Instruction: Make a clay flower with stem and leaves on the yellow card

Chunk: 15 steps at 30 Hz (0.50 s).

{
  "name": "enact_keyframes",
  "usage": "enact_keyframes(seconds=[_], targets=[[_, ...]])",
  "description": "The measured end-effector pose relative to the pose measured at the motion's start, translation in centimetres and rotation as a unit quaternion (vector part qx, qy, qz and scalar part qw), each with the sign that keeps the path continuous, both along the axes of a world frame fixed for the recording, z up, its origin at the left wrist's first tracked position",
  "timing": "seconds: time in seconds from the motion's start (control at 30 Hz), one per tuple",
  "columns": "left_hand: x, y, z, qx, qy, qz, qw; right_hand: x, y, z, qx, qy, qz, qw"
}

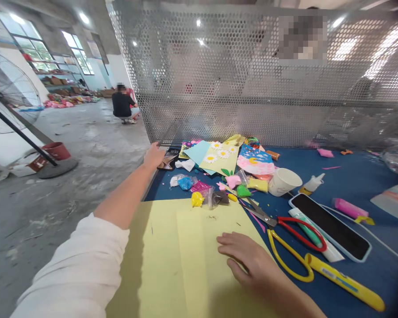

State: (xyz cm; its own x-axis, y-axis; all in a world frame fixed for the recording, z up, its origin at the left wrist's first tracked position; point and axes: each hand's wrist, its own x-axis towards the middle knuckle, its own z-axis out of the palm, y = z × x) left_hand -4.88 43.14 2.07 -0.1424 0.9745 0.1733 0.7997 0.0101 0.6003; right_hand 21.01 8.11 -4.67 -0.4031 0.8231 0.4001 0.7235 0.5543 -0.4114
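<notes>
My left hand (154, 154) reaches to the table's far left corner, beside a phone (173, 152) with a lit screen. Its fingers point away from me and are mostly hidden, so I cannot see whether they hold anything. Over a large yellow sheet of paper (172, 251), my right hand (243, 258) is held with fingers stretched out and nothing in it. Bags of coloured clay lie beyond the sheet, among them a yellow lump (197, 199) and a blue one (185, 183). Scissors (268, 219) with one red and one yellow handle rest right of it.
Behind the table stands a perforated metal panel (192, 79). Daisy-decorated paper (219, 159), a white cup (284, 182), a glue bottle (311, 183), a dark-screened phone (330, 226) and a yellow cutter-like tool (348, 282) lie about. A person (122, 104) squats on the floor at left, beyond a fan (9, 97).
</notes>
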Motion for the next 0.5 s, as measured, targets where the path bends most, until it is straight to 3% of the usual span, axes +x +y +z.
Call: enact_keyframes(seconds=[0.1,0.23,0.3,0.4,0.5], targets=[[-0.2,-4.0,1.2,0.075,0.013,-0.065,0.995,-0.2,-0.2,0.5,-0.028,-0.001,-0.035,0.999],[-1.1,-12.6,1.5,0.158,0.047,-0.198,0.966,-0.2,-0.4,1.6,-0.041,0.01,-0.023,0.999],[-1.7,-17.7,1.1,0.131,0.071,-0.257,0.955,-0.1,-0.5,1.9,-0.044,0.019,-0.002,0.999],[-2.2,-24.5,-0.2,0.016,0.112,-0.381,0.918,0.2,-0.6,2.1,-0.049,0.016,0.029,0.998],[-1.8,-28.8,-2.0,-0.017,0.139,-0.453,0.881,0.3,-0.6,2.0,-0.041,0.015,0.031,0.999]])
